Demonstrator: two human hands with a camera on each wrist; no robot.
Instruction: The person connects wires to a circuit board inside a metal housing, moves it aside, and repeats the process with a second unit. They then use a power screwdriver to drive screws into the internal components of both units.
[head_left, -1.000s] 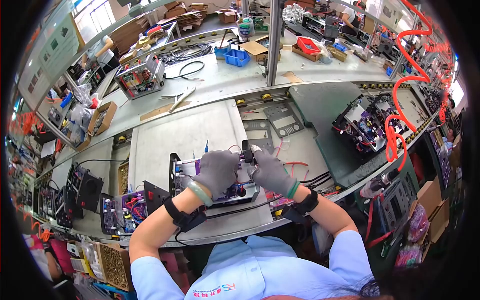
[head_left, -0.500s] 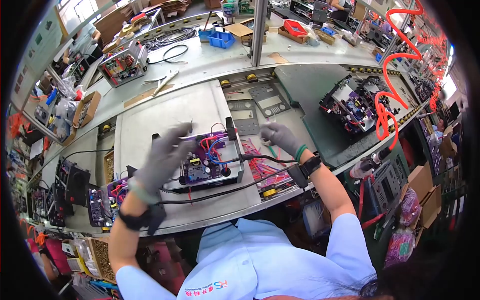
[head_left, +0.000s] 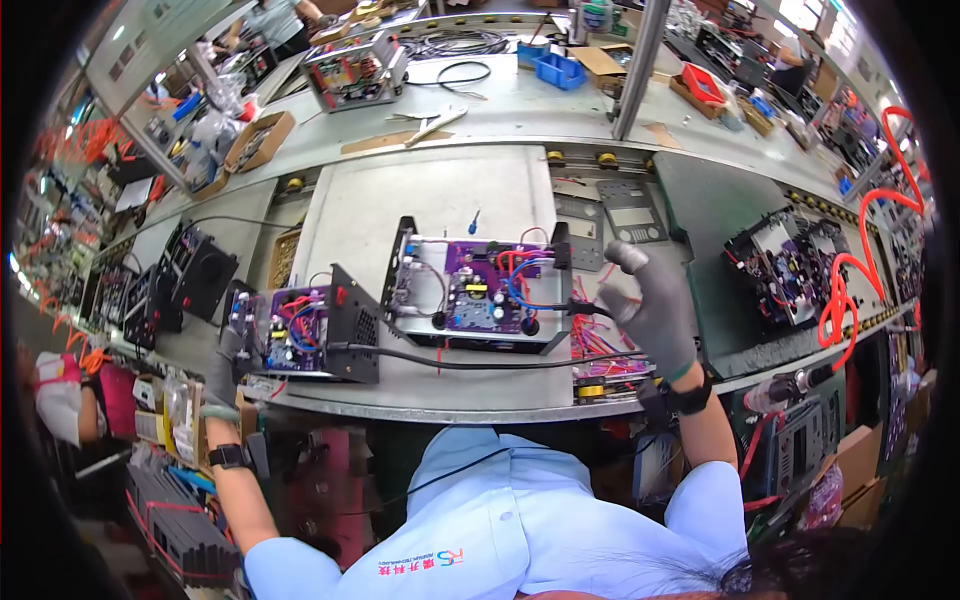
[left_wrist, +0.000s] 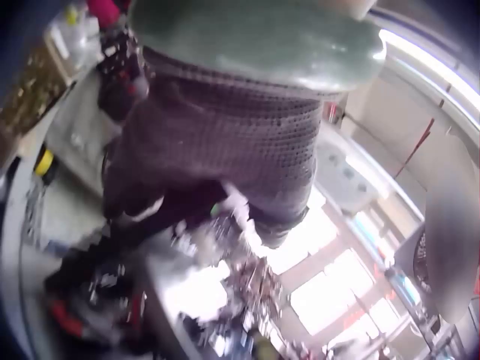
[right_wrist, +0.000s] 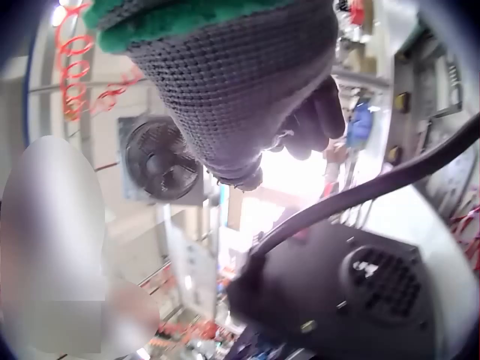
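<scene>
The left hand point(head_left: 222, 375), in a grey glove, is at the left end of a left chassis point(head_left: 340, 325), its fingers bent at the edge. In the left wrist view the hand point(left_wrist: 217, 142) is blurred, with a dark part between thumb and fingers. The gloved right hand point(head_left: 655, 310) is raised beside the right end of a middle chassis point(head_left: 490, 342), fingers apart and slightly bent, holding nothing. That chassis carries a purple circuit board point(head_left: 480, 290). In the right wrist view a black cable point(right_wrist: 375, 187) passes below the right hand point(right_wrist: 240, 90).
A black cable point(head_left: 480, 364) runs along the bench front. A blue-handled tool point(head_left: 473, 227) lies behind the middle chassis. Grey front panels point(head_left: 632, 212) and red wires point(head_left: 600, 350) are to its right. An open chassis point(head_left: 790, 265) sits on the green board; a red coiled hose point(head_left: 868, 215) hangs over it.
The left hand has left the middle chassis and moved left to the left chassis. The right hand has let go and lifted away to the right. The head view has shifted.
</scene>
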